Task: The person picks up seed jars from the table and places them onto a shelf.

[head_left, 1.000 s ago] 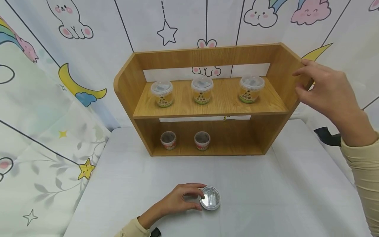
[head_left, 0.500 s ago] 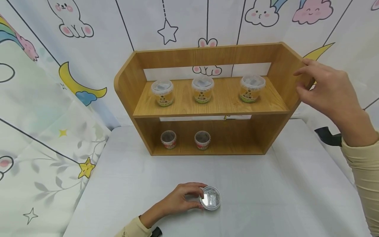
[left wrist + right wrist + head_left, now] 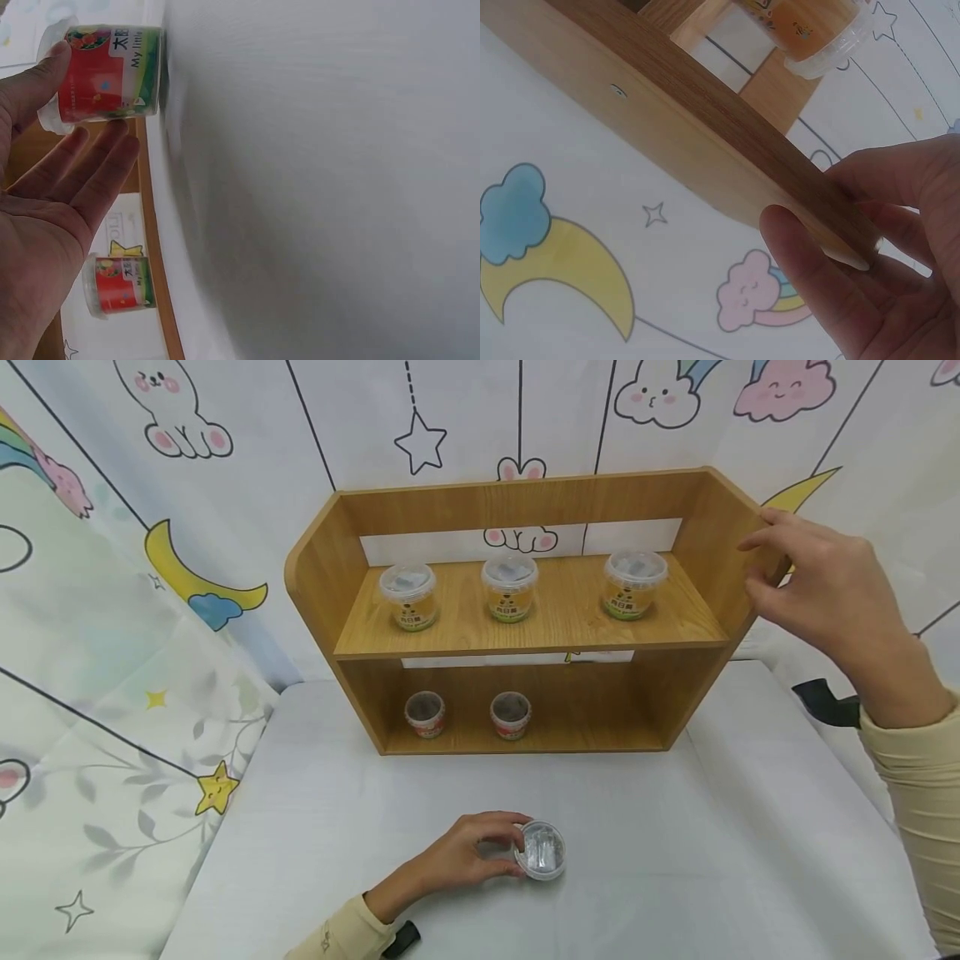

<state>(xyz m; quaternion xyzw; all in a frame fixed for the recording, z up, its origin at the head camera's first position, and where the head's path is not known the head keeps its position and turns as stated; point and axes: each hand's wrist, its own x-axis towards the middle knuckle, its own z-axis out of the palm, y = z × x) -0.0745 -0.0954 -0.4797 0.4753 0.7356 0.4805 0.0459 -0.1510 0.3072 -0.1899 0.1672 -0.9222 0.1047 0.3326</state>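
My left hand (image 3: 467,857) holds a small clear lidded plastic cup (image 3: 542,852) between thumb and fingers, low over the white tabletop. In the left wrist view this cup (image 3: 105,73) has a red and green label; its lid is by the thumb and its base faces the cloth. Whether base and cloth touch, I cannot tell. My right hand (image 3: 836,583) grips the top of the right side panel of a two-tier wooden shelf (image 3: 532,652). In the right wrist view, thumb and fingers lie on either side of that panel (image 3: 780,165).
Three yellow-labelled lidded cups stand on the upper tier: left (image 3: 414,610), middle (image 3: 512,603) and right (image 3: 628,600). Two smaller red-labelled cups, one left (image 3: 427,718) and one nearer the middle (image 3: 512,720), occupy the lower tier. A cartoon-print curtain (image 3: 247,410) hangs behind.
My left hand has moved the cup slightly right and toward the shelf, and the cup's lid shows at a different angle. The right hand keeps its grip on the panel.
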